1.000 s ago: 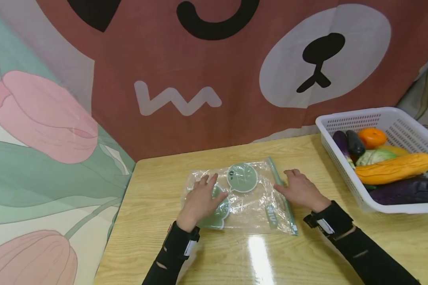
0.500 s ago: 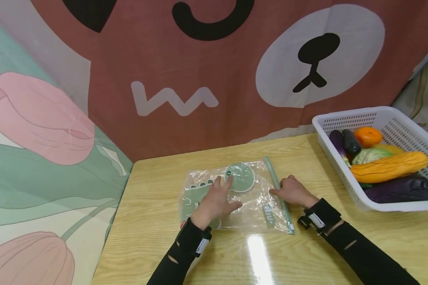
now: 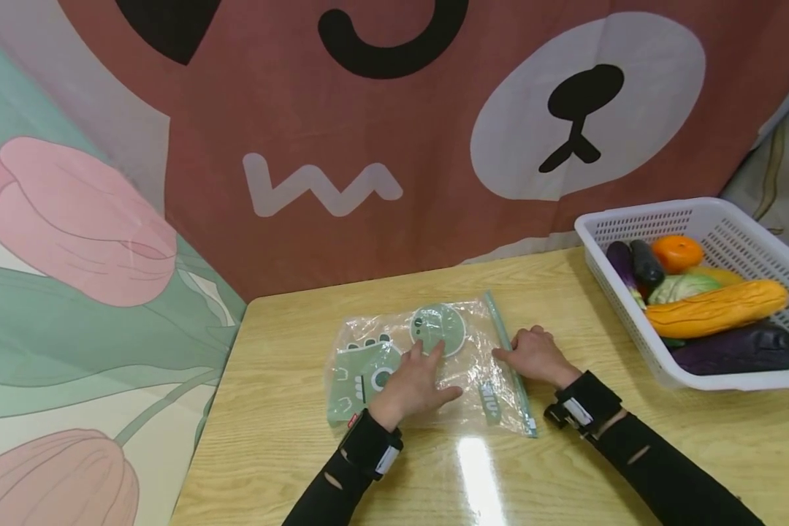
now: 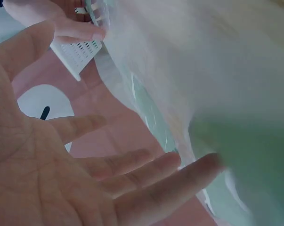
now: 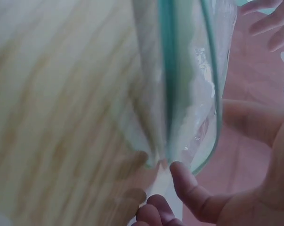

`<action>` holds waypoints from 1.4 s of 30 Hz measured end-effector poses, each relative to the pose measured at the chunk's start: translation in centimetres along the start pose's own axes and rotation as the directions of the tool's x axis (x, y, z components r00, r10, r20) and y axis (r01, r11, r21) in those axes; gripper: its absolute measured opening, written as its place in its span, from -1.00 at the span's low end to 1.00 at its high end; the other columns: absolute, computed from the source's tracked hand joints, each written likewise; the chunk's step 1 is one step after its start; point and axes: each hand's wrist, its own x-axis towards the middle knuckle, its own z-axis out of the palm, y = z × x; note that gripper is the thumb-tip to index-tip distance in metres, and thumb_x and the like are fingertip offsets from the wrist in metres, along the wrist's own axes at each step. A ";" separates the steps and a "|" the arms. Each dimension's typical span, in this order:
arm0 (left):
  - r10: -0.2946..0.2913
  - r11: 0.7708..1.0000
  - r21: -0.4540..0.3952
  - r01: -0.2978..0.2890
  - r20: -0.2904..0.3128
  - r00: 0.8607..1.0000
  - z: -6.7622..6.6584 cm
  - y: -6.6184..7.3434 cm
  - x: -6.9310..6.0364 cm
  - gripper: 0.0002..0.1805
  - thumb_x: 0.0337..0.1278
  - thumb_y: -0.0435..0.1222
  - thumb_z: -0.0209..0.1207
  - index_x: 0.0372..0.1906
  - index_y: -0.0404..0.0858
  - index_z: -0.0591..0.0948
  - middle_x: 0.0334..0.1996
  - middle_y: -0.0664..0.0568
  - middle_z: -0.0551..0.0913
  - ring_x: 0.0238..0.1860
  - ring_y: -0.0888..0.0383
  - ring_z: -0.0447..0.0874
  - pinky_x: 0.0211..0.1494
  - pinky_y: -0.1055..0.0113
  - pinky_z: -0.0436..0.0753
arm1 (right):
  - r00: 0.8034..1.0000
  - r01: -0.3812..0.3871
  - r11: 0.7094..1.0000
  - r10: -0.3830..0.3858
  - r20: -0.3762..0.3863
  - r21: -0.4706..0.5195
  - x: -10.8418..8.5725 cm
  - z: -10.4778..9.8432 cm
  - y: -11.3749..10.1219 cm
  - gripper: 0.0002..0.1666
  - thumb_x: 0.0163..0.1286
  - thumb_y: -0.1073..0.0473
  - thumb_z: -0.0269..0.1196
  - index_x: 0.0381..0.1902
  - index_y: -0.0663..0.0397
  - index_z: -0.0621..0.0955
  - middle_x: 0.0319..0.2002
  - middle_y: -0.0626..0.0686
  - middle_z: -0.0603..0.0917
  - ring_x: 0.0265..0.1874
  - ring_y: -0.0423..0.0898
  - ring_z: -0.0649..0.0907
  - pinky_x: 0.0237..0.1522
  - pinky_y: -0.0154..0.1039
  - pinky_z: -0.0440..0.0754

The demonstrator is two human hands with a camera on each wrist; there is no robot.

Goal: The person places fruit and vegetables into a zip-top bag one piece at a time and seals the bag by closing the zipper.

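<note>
A clear zip bag [image 3: 470, 387] with green prints lies flat on the table, its green zip edge [image 3: 505, 336] to the right. Above the bag's middle my left hand [image 3: 410, 391] is spread, fingers straight; whether its fingertips press the film I cannot tell. At the zip edge, my right hand [image 3: 538, 358] has its thumb over the bag and its other fingers curled beside the strip. In the right wrist view the bag's mouth [image 5: 167, 84] gapes slightly, between the thumb [image 5: 250, 120] and the index finger [image 5: 193, 190]. Part of the print is hidden under my left hand.
A white plastic basket [image 3: 631, 329] stands at the right. It holds eggplants [image 3: 739, 351], an orange-yellow gourd [image 3: 717, 308], a cabbage-like vegetable [image 3: 673, 288] and a round orange one [image 3: 677, 252]. Behind the wooden table [image 3: 289, 351] hangs a brown bear-print cloth [image 3: 315, 248].
My left hand has slid rightward over the bag, uncovering the green dinosaur print. The right hand has come down to the zip edge, its fingers curling in beside it. The bag has barely shifted.
</note>
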 end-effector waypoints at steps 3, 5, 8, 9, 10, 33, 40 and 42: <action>0.006 1.000 0.006 -0.006 -0.008 1.000 0.3 0.2 0.1 -0.09 0.11 0.17 0.15 0.49 -0.08 0.09 0.40 -0.33 0.02 0.33 -0.29 0.12 0.05 -0.12 0.48 | 1.000 0.017 0.999 -0.016 -0.014 0.039 -0.1 0.1 -0.2 -0.51 0.26 -0.12 0.21 -0.43 0.26 0.48 -0.41 0.14 0.44 -0.34 0.08 0.42 -0.37 -0.12 0.37; 0.011 1.000 0.007 -0.011 -0.016 1.000 0.4 0.4 0.2 -0.10 0.12 0.18 0.12 0.49 -0.08 0.09 0.40 -0.33 0.03 0.33 -0.29 0.12 0.06 -0.10 0.48 | 0.999 0.028 0.997 -0.026 -0.026 0.069 -0.1 0.1 -0.4 -0.54 0.28 -0.09 0.20 -0.43 0.24 0.46 -0.42 0.13 0.43 -0.37 0.05 0.41 -0.39 -0.15 0.36; 0.018 1.000 0.009 -0.018 -0.038 0.999 0.6 0.8 0.4 -0.10 0.12 0.21 0.10 0.48 -0.11 0.12 0.38 -0.31 0.09 0.33 -0.27 0.14 0.01 -0.08 0.52 | 0.997 0.055 0.990 -0.048 -0.057 0.127 -0.3 0.0 -0.7 -0.60 0.30 -0.02 0.19 -0.46 0.21 0.43 -0.39 0.15 0.42 -0.36 0.04 0.40 -0.41 -0.18 0.35; 0.022 1.000 0.017 -0.021 -0.048 0.999 0.6 0.9 0.4 -0.10 0.12 0.22 0.09 0.47 -0.11 0.13 0.37 -0.30 0.11 0.32 -0.25 0.16 0.00 -0.06 0.53 | 0.996 0.064 0.987 -0.054 -0.069 0.148 -0.5 0.0 -0.8 -0.63 0.31 0.00 0.19 -0.47 0.19 0.42 -0.37 0.16 0.42 -0.35 0.04 0.41 -0.40 -0.18 0.35; 0.028 0.999 0.024 -0.027 -0.063 0.998 0.7 1.1 0.5 -0.11 0.11 0.23 0.09 0.46 -0.13 0.16 0.35 -0.29 0.15 0.31 -0.23 0.19 -0.03 -0.03 0.55 | 0.995 0.074 0.983 -0.061 -0.082 0.169 -0.6 0.0 -0.9 -0.65 0.32 0.03 0.19 -0.48 0.18 0.41 -0.35 0.17 0.42 -0.33 0.05 0.41 -0.38 -0.18 0.35; 0.005 0.980 -0.195 -0.047 -0.209 0.978 0.4 3.5 1.9 -0.61 0.13 0.08 0.11 -0.34 -0.20 0.50 -0.35 0.03 0.38 -0.40 0.11 0.38 -0.45 0.36 0.37 | 0.966 0.253 0.888 -0.252 -0.055 0.384 -4.5 -0.8 -6.4 -0.64 0.46 0.24 -0.05 0.13 0.12 0.52 0.40 0.41 -0.06 0.30 0.42 0.13 0.08 0.28 0.31; 0.045 0.975 -0.190 -0.116 -0.340 0.939 0.0 3.0 1.6 -0.78 0.18 -0.23 0.00 -0.57 -0.16 0.42 -0.44 0.05 0.39 -0.53 0.17 0.37 -0.52 0.38 0.35 | 0.945 0.328 0.899 -0.306 -0.119 0.291 -5.1 -0.4 -7.0 -0.62 0.39 0.27 0.04 0.14 0.05 0.51 0.39 0.38 -0.01 0.30 0.42 0.13 0.01 0.28 0.39; 0.049 0.962 -0.231 -0.146 -0.378 0.925 -0.4 2.7 1.3 -0.74 0.17 -0.26 0.01 -0.62 -0.16 0.38 -0.46 0.05 0.39 -0.57 0.18 0.33 -0.54 0.39 0.32 | 0.940 0.333 0.903 -0.294 -0.173 0.273 -5.1 -0.4 -7.0 -0.63 0.36 0.28 0.08 0.12 0.08 0.51 0.37 0.41 0.01 0.19 0.38 0.32 -0.09 0.19 0.47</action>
